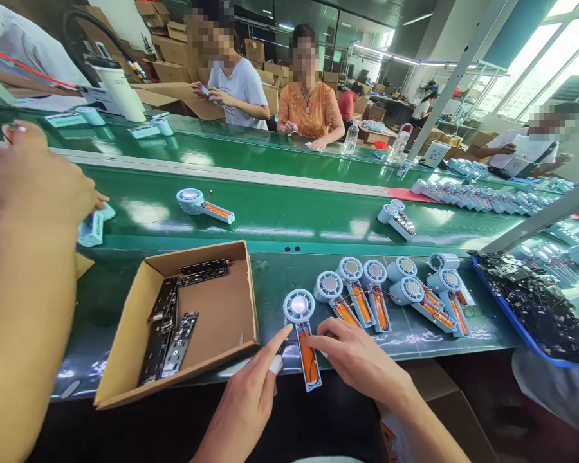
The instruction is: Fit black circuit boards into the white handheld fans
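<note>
A light-blue handheld fan unit [303, 341] lies at the near edge of the green bench, round head away from me, with an orange battery and red wires in its open handle. My left hand [251, 392] reaches in from the lower left, and its forefinger, which wears a white fingertip cover, presses the left side of the handle. My right hand [359, 360] comes from the right, its fingertips on the other side of the handle. The two hands pinch the unit between them.
To the left is a cardboard box [231, 337] holding black circuit boards [171, 334]. Several more fan units [395, 292] lie to the right, beside a blue tray [511, 315] of boards. A co-worker's arm [24, 270] reaches over the conveyor [280, 212]. Other people sit across.
</note>
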{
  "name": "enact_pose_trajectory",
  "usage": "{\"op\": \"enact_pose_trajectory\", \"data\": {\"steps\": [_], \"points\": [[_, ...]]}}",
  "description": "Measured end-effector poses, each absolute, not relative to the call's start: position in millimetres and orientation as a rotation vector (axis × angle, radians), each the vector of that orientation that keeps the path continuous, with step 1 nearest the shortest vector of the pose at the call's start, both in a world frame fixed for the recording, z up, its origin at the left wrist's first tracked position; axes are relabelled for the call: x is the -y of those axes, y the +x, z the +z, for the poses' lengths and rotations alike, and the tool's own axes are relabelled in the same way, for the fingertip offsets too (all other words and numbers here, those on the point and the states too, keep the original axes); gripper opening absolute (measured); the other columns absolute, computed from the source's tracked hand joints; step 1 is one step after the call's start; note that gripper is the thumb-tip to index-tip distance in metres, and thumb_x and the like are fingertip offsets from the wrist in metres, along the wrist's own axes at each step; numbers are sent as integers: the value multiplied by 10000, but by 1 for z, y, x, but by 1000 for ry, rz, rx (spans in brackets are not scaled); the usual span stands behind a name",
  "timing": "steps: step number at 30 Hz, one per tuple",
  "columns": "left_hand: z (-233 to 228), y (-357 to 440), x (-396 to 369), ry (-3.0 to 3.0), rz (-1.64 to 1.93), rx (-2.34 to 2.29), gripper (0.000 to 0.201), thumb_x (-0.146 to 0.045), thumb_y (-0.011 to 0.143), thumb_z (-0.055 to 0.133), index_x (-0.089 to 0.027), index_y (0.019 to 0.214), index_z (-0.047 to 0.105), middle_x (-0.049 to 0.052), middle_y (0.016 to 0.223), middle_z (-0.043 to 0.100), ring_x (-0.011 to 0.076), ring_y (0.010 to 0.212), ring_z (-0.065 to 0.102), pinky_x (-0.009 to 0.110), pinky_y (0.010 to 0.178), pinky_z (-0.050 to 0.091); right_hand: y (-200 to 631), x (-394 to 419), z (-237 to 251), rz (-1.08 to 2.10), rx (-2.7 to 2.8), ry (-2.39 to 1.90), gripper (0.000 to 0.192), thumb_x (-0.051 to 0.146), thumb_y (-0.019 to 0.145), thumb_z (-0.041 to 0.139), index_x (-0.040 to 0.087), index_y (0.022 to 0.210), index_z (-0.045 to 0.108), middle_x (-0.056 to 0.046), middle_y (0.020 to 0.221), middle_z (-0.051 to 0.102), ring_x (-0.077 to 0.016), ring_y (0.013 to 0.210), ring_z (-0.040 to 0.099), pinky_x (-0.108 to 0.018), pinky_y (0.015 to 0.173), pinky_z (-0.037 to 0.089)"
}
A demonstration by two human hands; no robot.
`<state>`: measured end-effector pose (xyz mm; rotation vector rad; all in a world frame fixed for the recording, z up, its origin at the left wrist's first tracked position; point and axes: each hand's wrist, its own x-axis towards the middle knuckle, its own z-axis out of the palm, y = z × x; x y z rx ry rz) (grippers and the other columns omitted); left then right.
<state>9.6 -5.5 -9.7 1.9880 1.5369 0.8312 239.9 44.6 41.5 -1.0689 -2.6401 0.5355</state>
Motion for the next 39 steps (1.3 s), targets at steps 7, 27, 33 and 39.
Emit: {"op": "enact_pose_trajectory", "data": {"steps": [7, 27, 33, 39], "points": [[7, 13, -3, 2008, 773, -1529, 566, -113, 890, 311, -247, 1297, 681, 65, 886, 758, 149, 527, 661, 220, 516, 547, 239, -52, 37, 555, 2614, -921, 373, 3, 899, 549, 258, 1117, 712, -78, 1195, 574, -182, 1015, 573, -290, 872, 500], [9, 30, 2, 1595, 1043, -1480, 311, -410, 971, 428, -230, 907, 673, 6, 639, 632, 220, 740, 688, 298, 706, 563, 207, -52, 28, 535, 2380, -800, 200, 110, 995, 461, 193, 1080, 621, -81, 997, 651, -198, 898, 584, -316, 798, 531], [-5, 34, 5, 1440, 1043, -1522, 347, -477, 986, 414, -229, 913, 646, -71, 488, 492, 146, 454, 534, 240, 500, 471, 208, -51, 26, 368, 2395, -816, 205, 102, 998, 469, 200, 1039, 645, -68, 930, 639, -184, 830, 559, -281, 726, 509], [-11, 34, 10, 1342, 1097, -1555, 409, -406, 966, 447, -235, 1329, 525, -19, 729, 724, 150, 487, 635, 263, 523, 549, 202, -51, 28, 247, 2351, -989, 205, 96, 990, 481, 187, 965, 663, -69, 906, 621, -191, 821, 559, -287, 710, 489]]}}
